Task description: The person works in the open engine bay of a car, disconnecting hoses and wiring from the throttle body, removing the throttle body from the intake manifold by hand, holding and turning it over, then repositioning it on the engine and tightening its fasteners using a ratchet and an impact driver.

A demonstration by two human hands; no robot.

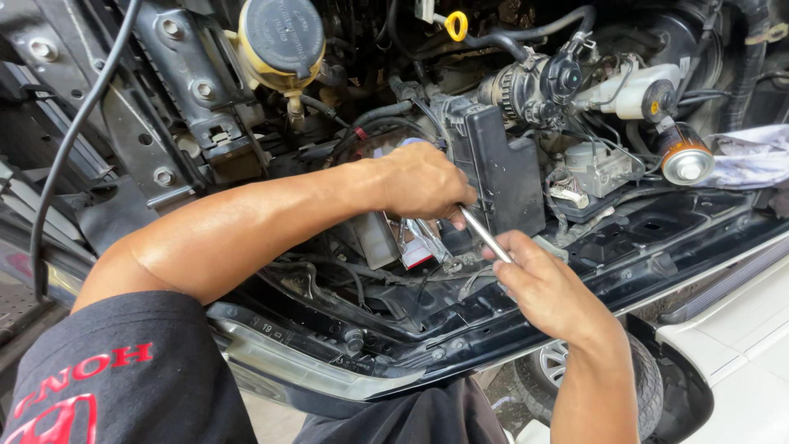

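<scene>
Head view looks down into an engine bay: the left hand (423,181) closes its grip over the upper end of one bright metal tool shaft (483,233), whose long axis slants down and rightward from that grip. The right hand (542,284) grips its lower end, just below-right. Beyond both stands one black box cover (505,168).

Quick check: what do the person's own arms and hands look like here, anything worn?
Both hands bare: left hand and right hand wear no gloves, rings or watch. Forearms are uncovered. The left shoulder has a short black sleeve with red printed lettering. No sleeve shows on the right arm.
</scene>
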